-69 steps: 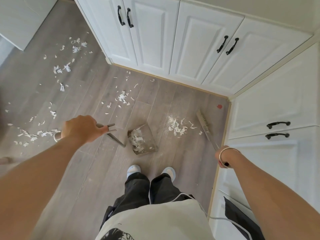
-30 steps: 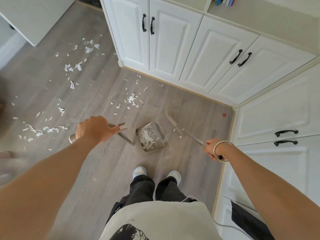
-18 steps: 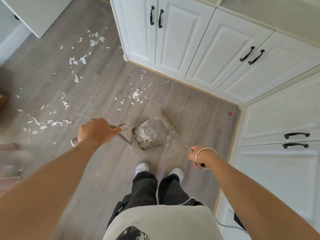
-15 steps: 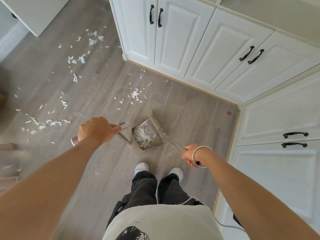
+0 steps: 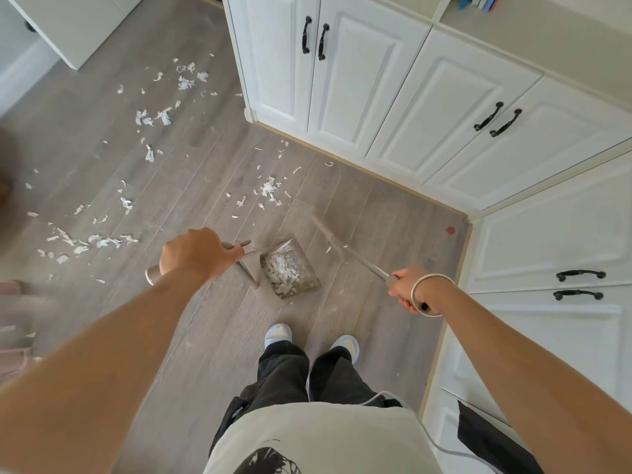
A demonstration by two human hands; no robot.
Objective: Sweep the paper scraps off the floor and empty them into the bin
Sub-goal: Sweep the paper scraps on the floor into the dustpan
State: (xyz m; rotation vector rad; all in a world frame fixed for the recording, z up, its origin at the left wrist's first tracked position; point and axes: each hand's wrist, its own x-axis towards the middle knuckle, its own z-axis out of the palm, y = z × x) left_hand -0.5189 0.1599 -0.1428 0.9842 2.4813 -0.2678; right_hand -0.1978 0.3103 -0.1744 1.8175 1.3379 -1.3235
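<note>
A grey dustpan (image 5: 301, 285) stands on the wood floor in front of my feet, with a heap of white paper scraps (image 5: 282, 268) inside it. My left hand (image 5: 195, 254) grips the top of its long metal handle. My right hand (image 5: 410, 289) grips the handle of a broom (image 5: 342, 246). The broom's blurred head lies on the floor up and to the right of the pan. More paper scraps (image 5: 268, 191) lie loose just beyond the pan. Others are scattered to the left (image 5: 92, 241) and further away (image 5: 160, 116).
White cabinets (image 5: 359, 97) with black handles close off the far side, and white drawers (image 5: 564, 268) line the right. A small red spot (image 5: 450, 230) marks the floor by the corner. My feet (image 5: 278, 333) stand just behind the pan. No bin is in view.
The broom swept a pile from the right into the dustpan, then swung back out to the pan's upper right. The pan holds more scraps. My left hand stayed put.
</note>
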